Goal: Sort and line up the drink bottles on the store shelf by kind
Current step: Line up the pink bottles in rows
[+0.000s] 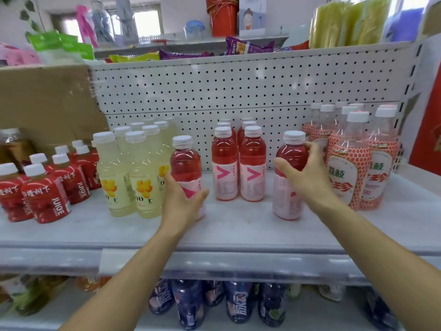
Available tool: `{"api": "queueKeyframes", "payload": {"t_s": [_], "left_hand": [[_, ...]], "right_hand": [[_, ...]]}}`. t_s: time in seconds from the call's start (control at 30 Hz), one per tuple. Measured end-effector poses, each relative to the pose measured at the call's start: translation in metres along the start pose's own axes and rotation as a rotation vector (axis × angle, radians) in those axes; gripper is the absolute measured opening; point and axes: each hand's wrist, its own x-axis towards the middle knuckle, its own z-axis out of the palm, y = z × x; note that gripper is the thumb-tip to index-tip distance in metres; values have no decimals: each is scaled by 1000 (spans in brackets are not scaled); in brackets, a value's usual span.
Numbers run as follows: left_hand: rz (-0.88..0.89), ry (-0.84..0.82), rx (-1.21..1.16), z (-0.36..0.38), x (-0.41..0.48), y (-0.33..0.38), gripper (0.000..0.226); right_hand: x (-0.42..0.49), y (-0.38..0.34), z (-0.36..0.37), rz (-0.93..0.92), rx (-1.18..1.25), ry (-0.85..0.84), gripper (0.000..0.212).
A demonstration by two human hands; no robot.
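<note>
Two hands, two bottles: each hand grips one pink drink bottle standing upright on the shelf.
Left hand: the left hand is wrapped round the lower label of the left pink bottle, thumb on the side toward the yellow bottles and fingers curled across the front.
Right hand: the right hand is closed round the shoulder of the right pink bottle, thumb in front, fingertips behind near the cap.
Where the matching kind stands: the pink row sits between the two hands, behind and inward of each, running back to the pegboard wall.
Key relation: both held bottles stand upright, long axis vertical, forward of the row's front pair; from the left hand the row lies to the right, from the right hand to the left.
Nearer hand: the left bottle looks closer to the row than the right one.
Neighbours: yellow bottles just outside the left hand; netted-label bottles just outside the right hand, nearly touching its bottle.
Likely next move: slide each bottle inward to the row's front.
</note>
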Motion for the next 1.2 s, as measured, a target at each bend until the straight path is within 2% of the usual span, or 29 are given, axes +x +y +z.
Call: {"api": "queueKeyframes", "payload": {"t_s": [0.1, 0.2, 0.33, 0.43, 0.6, 0.77, 1.07, 1.2], "left_hand": [[52, -184, -73, 17, -1, 9, 80], [44, -278, -119, 32, -3, 7, 83], [2, -361, -95, 38, -8, -5, 79], [-11, -368, -99, 42, -2, -15, 77], [-7, -287, 1, 48, 4, -22, 81], [1, -323, -67, 46, 4, -23, 80], [40, -330, -19, 46, 3, -18, 86], [-4, -377, -51, 42, 3, -16, 87]], "right_hand": [[-5, -5, 22, -16, 40, -48, 59], [-9, -3, 41, -31, 57, -93, 66], [-30, 22, 41, 99, -45, -257, 77], [-40, 37, 35, 188, -116, -361, 75], [-39, 35, 42, 161, -182, -341, 73], [-40, 31, 45, 144, -198, -340, 71], [-44, 29, 43, 163, -196, -354, 74], [-46, 26, 36, 174, -200, -382, 70]]}}
